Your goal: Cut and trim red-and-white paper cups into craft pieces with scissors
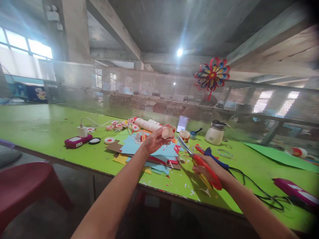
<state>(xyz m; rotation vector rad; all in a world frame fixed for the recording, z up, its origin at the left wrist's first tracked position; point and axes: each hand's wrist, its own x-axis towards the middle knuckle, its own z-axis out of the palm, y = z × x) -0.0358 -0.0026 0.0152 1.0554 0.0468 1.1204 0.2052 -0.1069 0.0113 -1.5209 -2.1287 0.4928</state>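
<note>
My left hand [155,140] is raised above the green table [45,126], fingers closed round a small paper cup [167,132] whose open mouth faces me. My right hand [204,170] grips red-and-yellow-handled scissors [199,159]; the blades point up and left toward the cup, slightly apart from it. Beneath both hands lies a pile of blue, red and yellow paper sheets [159,156], with small paper scraps scattered along the table's near edge.
A stack of paper cups [149,125] lies behind the pile, near red-and-white discs [117,126]. A white kettle [215,133], a glue gun [211,155] with black cable, a charger [82,131], magenta cases [77,141] and a paper flower [212,75] on the mesh screen are around. A red stool [27,189] stands at left.
</note>
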